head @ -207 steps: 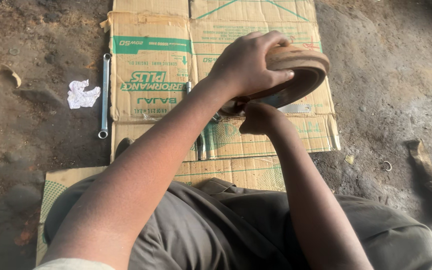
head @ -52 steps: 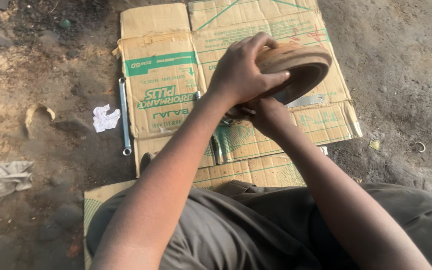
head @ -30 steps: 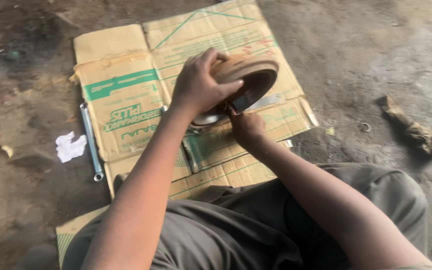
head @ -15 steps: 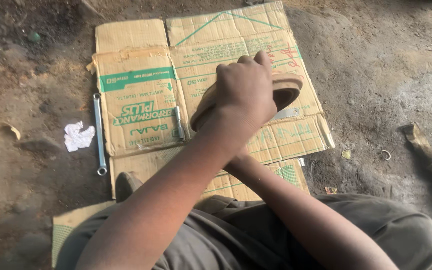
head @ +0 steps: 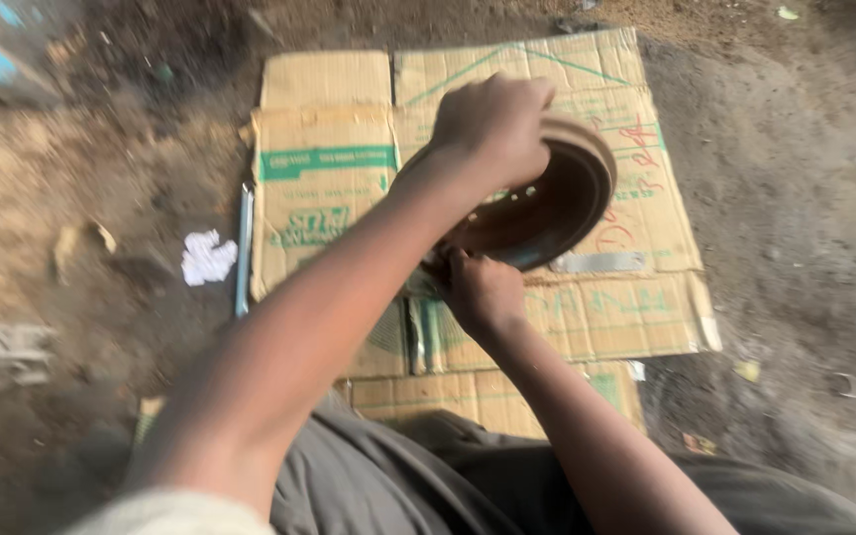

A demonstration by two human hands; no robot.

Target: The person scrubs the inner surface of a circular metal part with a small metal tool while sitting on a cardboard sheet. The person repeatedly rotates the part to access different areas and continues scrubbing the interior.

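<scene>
Seated on the ground, grey trousers (head: pixel 398 485) at the bottom of the view, a person works over flattened cardboard (head: pixel 324 178) spread on bare dirt (head: pixel 795 198). The right hand (head: pixel 482 292), closed in a fist at the lower edge of a round metal drum (head: pixel 547 203), seems to pinch something small there; the blur hides what, and whether it grips the drum itself cannot be told. The left hand (head: pixel 492 129) is clamped over the drum's upper rim, fingers curled round the edge, holding it tilted above the cardboard with its dark hollow facing the camera. The drum looks like thick cast metal with a rusty, dusty skin: probably heavy, rigid, not easily damaged, rough enough not to slip, and best held by the rim, as the left hand does. A flat metal strip (head: pixel 598 262) lies on the cardboard just under the drum. Off the cardboard's left edge lies a long thin metal bar (head: pixel 244 248), and beside it a crumpled white scrap (head: pixel 207 258).
</scene>
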